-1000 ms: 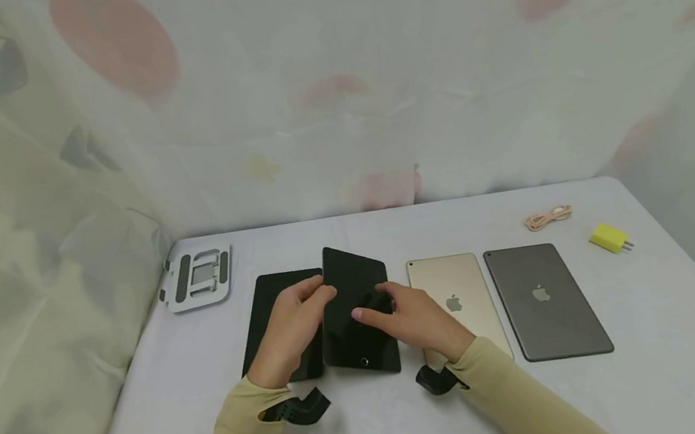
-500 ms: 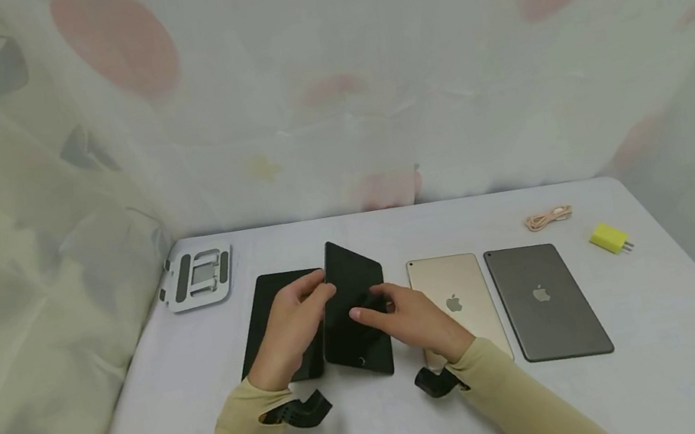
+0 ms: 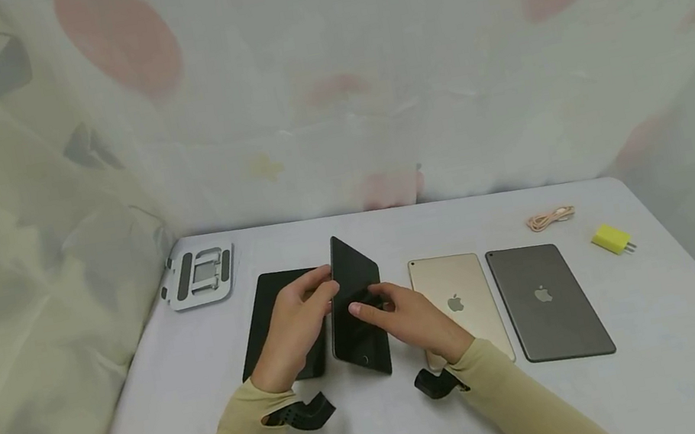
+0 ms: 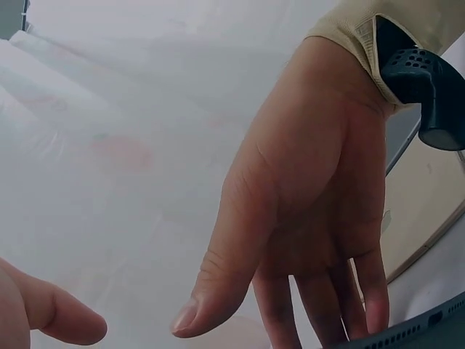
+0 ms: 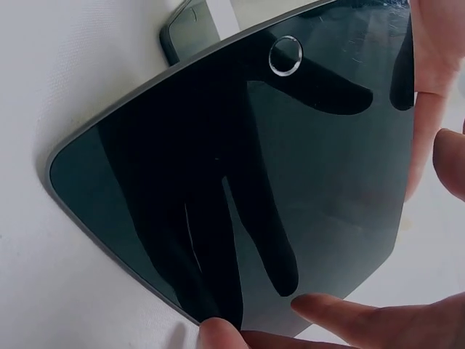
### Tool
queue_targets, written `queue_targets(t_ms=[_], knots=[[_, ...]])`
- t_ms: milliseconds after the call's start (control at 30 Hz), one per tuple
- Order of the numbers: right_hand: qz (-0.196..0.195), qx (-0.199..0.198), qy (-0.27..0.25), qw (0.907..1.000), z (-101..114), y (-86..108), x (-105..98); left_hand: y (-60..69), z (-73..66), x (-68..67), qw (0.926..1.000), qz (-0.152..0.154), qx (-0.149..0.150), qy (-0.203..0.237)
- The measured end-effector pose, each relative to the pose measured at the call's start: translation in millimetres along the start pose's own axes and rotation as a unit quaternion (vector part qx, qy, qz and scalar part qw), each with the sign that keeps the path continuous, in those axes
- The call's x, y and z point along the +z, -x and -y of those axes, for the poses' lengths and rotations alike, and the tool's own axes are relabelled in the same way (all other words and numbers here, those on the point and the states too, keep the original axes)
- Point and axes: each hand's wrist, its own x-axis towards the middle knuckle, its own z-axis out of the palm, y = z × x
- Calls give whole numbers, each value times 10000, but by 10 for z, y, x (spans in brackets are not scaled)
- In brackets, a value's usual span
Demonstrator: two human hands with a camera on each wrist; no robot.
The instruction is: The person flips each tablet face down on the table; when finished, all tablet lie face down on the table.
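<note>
A black tablet [image 3: 353, 270] stands tilted between both hands in the head view, its dark screen and home button toward me. My left hand [image 3: 293, 327] pinches its left long edge between thumb and fingers. My right hand [image 3: 418, 321] holds its right side, thumb over the glass and fingers at the far edge. The tablet's glossy screen [image 5: 327, 167] fills much of the right wrist view and mirrors a hand; fingertips [image 5: 221, 334] touch its rim. In the left wrist view a hand [image 4: 312, 160] hangs with fingers downward; their tips are partly cut off.
Left of the held tablet lies another black tablet [image 3: 271, 300], partly covered by the left hand. A gold tablet [image 3: 445, 277] and a grey tablet [image 3: 550, 317] lie face down at right. Behind them are a coiled cable [image 3: 550, 218], a yellow charger [image 3: 611, 238] and a folded metal stand [image 3: 199, 276].
The black tablet has turned in the hands: its screen looks narrower and its left side edge now shows. Its top has risen slightly. The hands keep nearly the same places.
</note>
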Motion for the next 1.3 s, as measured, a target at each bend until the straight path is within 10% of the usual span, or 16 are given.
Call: queue_targets(t_ms=[1300], knots=[[313, -64, -1410, 9895, -31, -66, 84, 48, -48, 44, 9982, 221, 314, 458]])
